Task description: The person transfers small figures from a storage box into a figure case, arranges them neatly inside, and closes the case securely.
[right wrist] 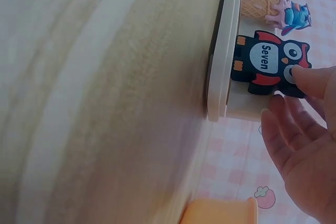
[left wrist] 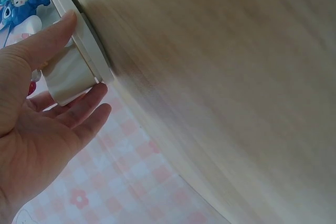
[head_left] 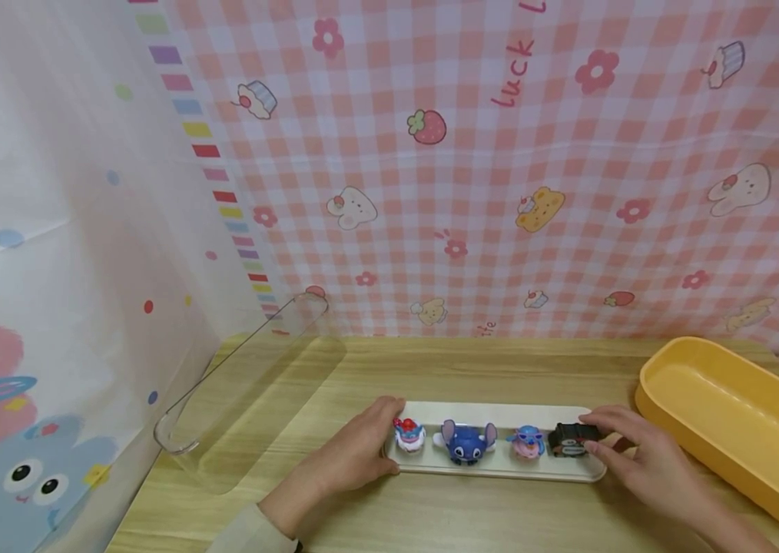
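My left hand [head_left: 353, 453] grips the left end of a long white display base [head_left: 510, 413], thumb at the front edge and fingers behind. On the base several small figures stand in a row. Leftmost is a blue-and-white figure with red on top [head_left: 409, 438], then a blue big-eared figure [head_left: 467, 445], then a blue figure on a pink ice-cream cone [right wrist: 262, 6]. At the right end stands a black owl figure [right wrist: 265, 62] with "Seven" on its belly. My right hand [head_left: 652, 465] pinches this owl by its head; some of the fingers are behind it.
A clear plastic cover [head_left: 251, 415] stands on the wooden table [head_left: 445, 514] at the left. To the right is a yellow bin [head_left: 728, 445], close to my right hand. A pink checked cloth [head_left: 389, 169] hangs behind the table.
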Action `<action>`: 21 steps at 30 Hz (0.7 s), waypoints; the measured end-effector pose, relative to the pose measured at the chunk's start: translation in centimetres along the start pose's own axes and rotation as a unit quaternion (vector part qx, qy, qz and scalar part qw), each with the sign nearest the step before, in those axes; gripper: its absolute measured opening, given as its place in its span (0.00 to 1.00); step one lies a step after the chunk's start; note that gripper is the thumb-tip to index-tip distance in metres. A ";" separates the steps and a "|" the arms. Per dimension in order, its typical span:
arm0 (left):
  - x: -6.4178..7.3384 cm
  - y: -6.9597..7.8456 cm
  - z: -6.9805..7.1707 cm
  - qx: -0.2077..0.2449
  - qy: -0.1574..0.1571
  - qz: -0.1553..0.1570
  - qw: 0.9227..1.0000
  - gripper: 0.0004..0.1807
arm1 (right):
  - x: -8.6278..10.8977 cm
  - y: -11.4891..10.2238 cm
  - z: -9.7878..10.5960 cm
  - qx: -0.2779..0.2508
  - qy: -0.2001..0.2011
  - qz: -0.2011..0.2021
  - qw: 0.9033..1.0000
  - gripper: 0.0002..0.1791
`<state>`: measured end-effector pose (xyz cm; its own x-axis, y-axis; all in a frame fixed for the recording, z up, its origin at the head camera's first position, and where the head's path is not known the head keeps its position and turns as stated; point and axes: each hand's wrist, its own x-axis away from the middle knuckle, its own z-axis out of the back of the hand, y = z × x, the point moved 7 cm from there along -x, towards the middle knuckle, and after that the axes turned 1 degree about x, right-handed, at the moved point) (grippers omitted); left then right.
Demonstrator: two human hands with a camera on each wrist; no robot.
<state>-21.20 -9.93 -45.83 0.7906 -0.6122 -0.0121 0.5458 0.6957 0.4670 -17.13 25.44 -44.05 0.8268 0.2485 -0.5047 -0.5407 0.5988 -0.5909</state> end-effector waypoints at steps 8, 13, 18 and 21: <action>-0.1 0.0 0.0 0.004 -0.001 0.000 1.000 0.47 | -0.1 0.5 1.0 0.026 -0.010 -0.023 0.999 0.28; -0.1 0.0 0.0 0.004 0.000 -0.001 1.000 0.47 | 0.1 1.1 1.7 0.043 -0.017 -0.031 0.998 0.31; -0.1 0.0 0.0 0.003 0.000 -0.001 1.000 0.47 | 0.5 2.1 1.9 0.065 -0.029 -0.037 0.997 0.37; -0.1 0.0 0.0 0.002 0.001 -0.002 1.000 0.47 | 0.8 2.7 1.6 0.065 -0.048 -0.044 0.996 0.41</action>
<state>-21.22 -9.87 -45.87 0.7890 -0.6142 -0.0168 0.5484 0.6917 0.4699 -17.70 28.47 -45.10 0.8844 0.2593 -0.3881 -0.4463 0.7132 -0.5405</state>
